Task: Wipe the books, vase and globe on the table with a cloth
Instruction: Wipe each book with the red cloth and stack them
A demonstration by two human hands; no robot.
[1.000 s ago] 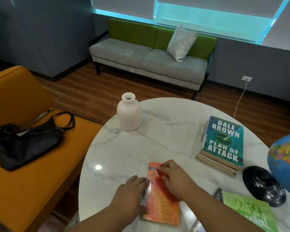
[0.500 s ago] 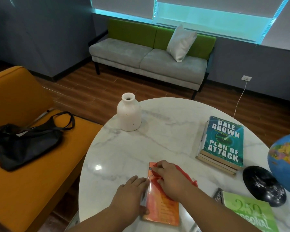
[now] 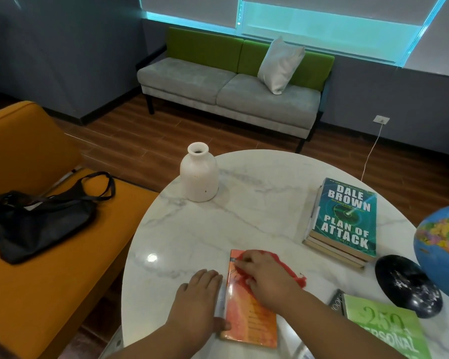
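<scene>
**Desk:** What is shown at the near edge of the tabletop (image 3: 257,203)?

**Photographer:** An orange paperback (image 3: 249,317) is being wiped with a red cloth (image 3: 288,265). The cloth appears to be bunched under the bent fingers of the right hand (image 3: 267,278) and is pressed onto the far end of the cover. The left hand (image 3: 200,299) is laid flat, fingers straight, against the book's left edge, and nothing is grasped by it.

**Desk:** How are the pieces expected to handle?

**Photographer:** The paperback is judged light and liable to slide on polished marble, so it is best braced along the spine side. The white vase (image 3: 199,174), set at the far left edge, is thought to be brittle, and it would be steadied at the neck or body while it is rubbed. The globe (image 3: 441,244), cut off at the right edge, is likely to spin on its black base (image 3: 407,286), so the base should be held.

**Desk:** Can any writing be read?

**Photographer:** "DALE BROWN" and "PLAN OF ATTACK" are read on the teal cover topping a stack of books (image 3: 345,218) towards the right edge. "250" and "PERSONAL" are made out on a green book (image 3: 381,330) at the near right edge, where the rest is cropped. The paperback's lettering is too blurred to be read.
</scene>
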